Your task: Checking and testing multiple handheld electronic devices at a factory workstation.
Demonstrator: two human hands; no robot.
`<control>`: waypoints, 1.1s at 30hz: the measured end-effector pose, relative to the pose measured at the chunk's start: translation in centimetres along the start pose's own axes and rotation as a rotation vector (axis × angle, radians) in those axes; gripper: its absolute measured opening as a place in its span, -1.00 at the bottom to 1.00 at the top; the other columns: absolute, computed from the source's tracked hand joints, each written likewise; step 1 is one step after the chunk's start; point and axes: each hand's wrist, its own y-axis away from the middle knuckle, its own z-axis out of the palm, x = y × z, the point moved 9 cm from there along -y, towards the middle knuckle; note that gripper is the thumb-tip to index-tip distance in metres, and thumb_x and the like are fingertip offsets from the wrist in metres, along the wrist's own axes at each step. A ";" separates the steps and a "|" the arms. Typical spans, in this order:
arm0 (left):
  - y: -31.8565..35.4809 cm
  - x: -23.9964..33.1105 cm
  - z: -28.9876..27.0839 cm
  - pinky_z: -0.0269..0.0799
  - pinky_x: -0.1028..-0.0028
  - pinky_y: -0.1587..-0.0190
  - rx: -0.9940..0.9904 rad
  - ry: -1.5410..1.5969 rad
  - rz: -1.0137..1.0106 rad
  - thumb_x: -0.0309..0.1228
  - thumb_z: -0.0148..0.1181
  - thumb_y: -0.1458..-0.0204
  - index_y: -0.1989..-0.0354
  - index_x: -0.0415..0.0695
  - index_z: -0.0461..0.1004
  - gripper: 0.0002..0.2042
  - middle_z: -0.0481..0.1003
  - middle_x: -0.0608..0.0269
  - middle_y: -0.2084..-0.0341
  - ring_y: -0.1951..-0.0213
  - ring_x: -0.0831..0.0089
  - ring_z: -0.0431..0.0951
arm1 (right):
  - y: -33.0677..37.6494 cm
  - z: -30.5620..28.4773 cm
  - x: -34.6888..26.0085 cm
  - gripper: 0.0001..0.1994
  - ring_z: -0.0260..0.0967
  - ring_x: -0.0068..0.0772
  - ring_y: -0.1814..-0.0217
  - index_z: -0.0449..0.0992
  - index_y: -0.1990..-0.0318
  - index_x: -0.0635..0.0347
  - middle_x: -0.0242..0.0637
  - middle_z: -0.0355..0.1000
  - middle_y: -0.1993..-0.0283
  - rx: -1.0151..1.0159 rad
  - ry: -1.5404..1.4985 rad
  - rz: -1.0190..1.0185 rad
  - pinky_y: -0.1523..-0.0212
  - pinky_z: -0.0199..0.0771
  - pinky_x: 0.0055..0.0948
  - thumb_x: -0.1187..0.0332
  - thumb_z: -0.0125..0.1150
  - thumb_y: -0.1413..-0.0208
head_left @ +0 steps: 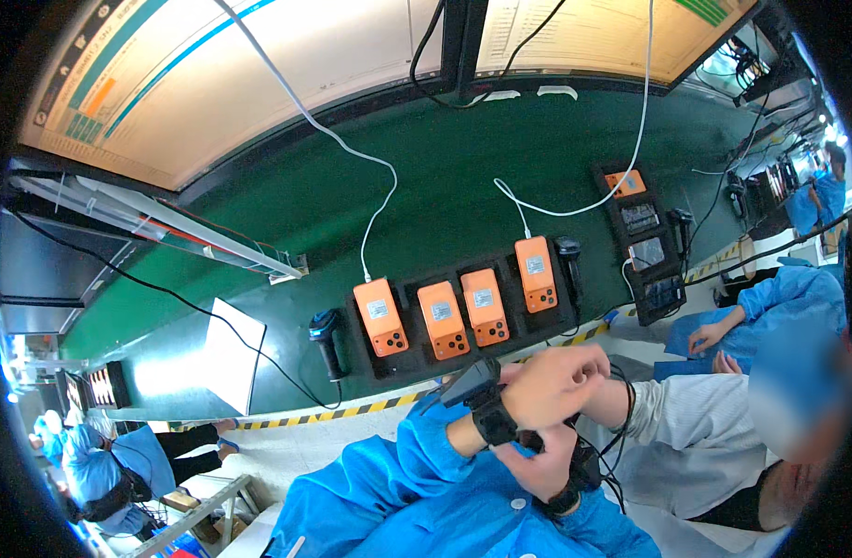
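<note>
My left hand (547, 391) reaches to the right, its fingers curled closed; what they hold, if anything, is hidden. A black strap (494, 423) with a dark device (472, 381) sits round that wrist. Just below, my right hand (545, 465) has its thumb and fingers bent round something dark that I cannot make out. Black cables run beside it. A co-worker's white-sleeved arm (668, 409) comes in from the right and meets my hands, its fingers mostly hidden. Beyond my hands, several orange phones (443, 319) lie camera side up in a black tray (403, 365).
White cables (389, 195) plug into two phones. Handheld scanners (326, 342) stand at both tray ends. Another black tray (642, 270) holds more phones. Monitors (259, 74) line the green bench (426, 177). A white sheet (232, 358) lies left. People in blue (789, 307) sit nearby.
</note>
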 end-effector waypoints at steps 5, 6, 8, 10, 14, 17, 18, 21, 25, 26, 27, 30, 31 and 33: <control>-0.3 -4.1 -2.3 0.31 0.62 0.37 0.212 0.263 -0.234 -0.42 0.03 -0.09 0.30 -0.22 0.39 -0.88 0.40 0.39 0.51 0.44 0.69 0.36 | -2.1 -2.1 -1.9 -0.69 0.30 -0.60 0.52 0.46 0.41 0.24 -0.30 0.40 0.39 0.302 -0.067 -0.099 0.50 0.30 -0.62 0.42 0.49 0.33; 0.0 -4.9 -3.0 0.33 0.60 0.40 0.295 0.309 -0.255 -0.40 0.06 -0.05 0.34 -0.22 0.41 -0.87 0.42 0.36 0.53 0.46 0.66 0.38 | -2.5 -1.4 -2.5 -0.70 0.33 -0.52 0.48 0.47 0.38 0.24 -0.27 0.41 0.33 0.233 -0.024 -0.131 0.47 0.35 -0.59 0.42 0.48 0.30; 0.5 -6.6 -3.8 0.33 0.59 0.42 0.381 0.384 -0.311 -0.38 0.11 -0.02 0.39 -0.23 0.43 -0.85 0.44 0.34 0.56 0.50 0.64 0.40 | -2.5 -0.6 -3.2 -0.74 0.36 -0.45 0.44 0.49 0.36 0.22 -0.26 0.41 0.30 0.179 -0.011 -0.183 0.44 0.40 -0.54 0.46 0.44 0.24; 0.5 -7.2 -3.6 0.32 0.60 0.42 0.341 0.377 -0.293 -0.39 0.11 -0.02 0.39 -0.23 0.43 -0.86 0.44 0.34 0.56 0.50 0.65 0.40 | -2.5 -0.1 -2.8 -0.74 0.33 -0.48 0.48 0.47 0.38 0.23 -0.27 0.38 0.36 0.125 -0.009 -0.161 0.47 0.36 -0.55 0.45 0.45 0.25; 1.1 -7.5 -3.1 0.32 0.59 0.42 0.288 0.319 -0.295 -0.38 0.10 -0.04 0.38 -0.21 0.42 -0.86 0.45 0.33 0.56 0.52 0.65 0.39 | -3.4 0.4 -1.3 -0.77 0.32 -0.46 0.50 0.46 0.41 0.25 -0.29 0.36 0.40 -0.070 -0.048 -0.104 0.48 0.34 -0.52 0.44 0.41 0.22; 1.4 -7.2 -2.7 0.35 0.57 0.43 0.273 0.333 -0.298 -0.42 0.04 -0.07 0.34 -0.21 0.40 -0.89 0.45 0.31 0.57 0.54 0.62 0.41 | -4.4 -1.0 -1.3 -0.81 0.35 -0.41 0.49 0.45 0.40 0.27 -0.28 0.35 0.40 -0.106 0.015 -0.163 0.47 0.36 -0.49 0.50 0.36 0.20; 1.5 -7.2 -2.8 0.35 0.57 0.41 0.288 0.322 -0.308 -0.47 -0.04 -0.09 0.33 -0.21 0.38 -0.91 0.43 0.31 0.57 0.52 0.62 0.40 | -4.6 -1.7 -1.7 -0.82 0.33 -0.40 0.50 0.44 0.41 0.28 -0.27 0.33 0.41 -0.055 0.077 -0.219 0.48 0.35 -0.49 0.53 0.33 0.20; 1.6 -7.4 -2.9 0.35 0.58 0.38 0.317 0.305 -0.326 -0.57 -0.19 -0.13 0.31 -0.22 0.34 -0.87 0.39 0.31 0.57 0.48 0.60 0.38 | -5.1 -3.5 -0.3 -0.83 0.15 -0.54 0.52 0.39 0.42 0.26 -0.33 0.25 0.46 0.035 -0.033 -0.074 0.50 0.15 -0.59 0.59 0.23 0.23; 1.5 -7.7 -1.7 0.37 0.57 0.35 0.167 0.249 -0.349 -0.57 -0.18 -0.12 0.28 -0.21 0.33 -0.88 0.40 0.28 0.51 0.46 0.56 0.39 | -4.9 -3.7 1.3 -0.84 0.10 -0.66 0.47 0.37 0.43 0.26 -0.43 0.22 0.44 0.061 -0.240 0.048 0.46 0.10 -0.66 0.63 0.20 0.18; 1.4 -7.1 -0.8 0.37 0.56 0.34 0.067 0.361 -0.302 -0.55 -0.12 -0.10 0.28 -0.21 0.33 -0.91 0.40 0.27 0.49 0.43 0.57 0.40 | -4.8 -3.7 1.3 -0.84 0.10 -0.66 0.47 0.37 0.43 0.26 -0.43 0.22 0.44 0.060 -0.235 0.031 0.46 0.10 -0.66 0.63 0.20 0.18; 1.4 -6.6 0.3 0.37 0.56 0.33 -0.057 0.403 -0.295 -0.53 -0.07 -0.09 0.28 -0.22 0.34 -0.92 0.40 0.27 0.46 0.40 0.57 0.40 | -4.7 -3.8 1.9 -0.85 0.09 -0.69 0.46 0.36 0.43 0.26 -0.45 0.22 0.44 0.076 -0.309 0.075 0.45 0.09 -0.68 0.64 0.20 0.17; 2.6 -4.8 -0.6 0.39 0.44 0.28 -0.088 0.210 -0.247 -0.50 0.10 0.04 0.22 -0.24 0.32 -0.79 0.42 0.15 0.39 0.30 0.41 0.46 | -4.5 -3.6 2.9 -0.85 0.09 -0.72 0.45 0.36 0.44 0.25 -0.47 0.21 0.42 0.096 -0.383 0.143 0.42 0.10 -0.70 0.64 0.19 0.15; 3.0 -3.7 -1.1 0.39 0.39 0.25 -0.095 -0.016 -0.192 -0.52 0.12 0.08 0.19 -0.25 0.30 -0.74 0.43 0.09 0.38 0.27 0.32 0.49 | -4.4 -3.7 3.2 -0.85 0.09 -0.72 0.44 0.36 0.44 0.25 -0.48 0.21 0.42 0.128 -0.391 0.173 0.41 0.10 -0.71 0.64 0.20 0.14; 3.5 -1.7 -1.7 0.39 0.35 0.26 -0.064 -0.202 -0.134 -0.54 0.10 0.11 0.17 -0.22 0.30 -0.72 0.44 0.07 0.37 0.27 0.22 0.49 | -4.7 -3.1 3.0 -0.85 0.09 -0.72 0.44 0.36 0.43 0.25 -0.48 0.22 0.42 0.078 -0.400 0.156 0.41 0.11 -0.71 0.65 0.18 0.16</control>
